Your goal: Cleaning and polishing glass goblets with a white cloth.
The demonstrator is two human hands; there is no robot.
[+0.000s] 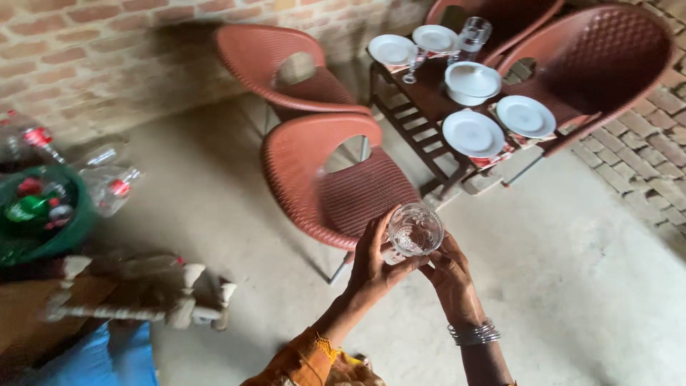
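A clear patterned drinking glass point(415, 229) is held upright between both my hands, low in the middle of the view. My left hand point(373, 266) wraps its left side, fingers curled under the base. My right hand point(450, 275), with silver bangles on the wrist, touches the glass from the right and below. Further off stands a small dark wooden table point(429, 89) with several white plates point(472, 133), a white covered bowl point(471, 81) and two more clear glasses point(472, 36).
Several reddish-brown plastic chairs point(336, 186) ring the table. A green tub point(43, 214) with plastic bottles sits at the left beside a low woven stool point(136, 293). Brick wall behind, concrete floor point(572, 286), brick paving at right.
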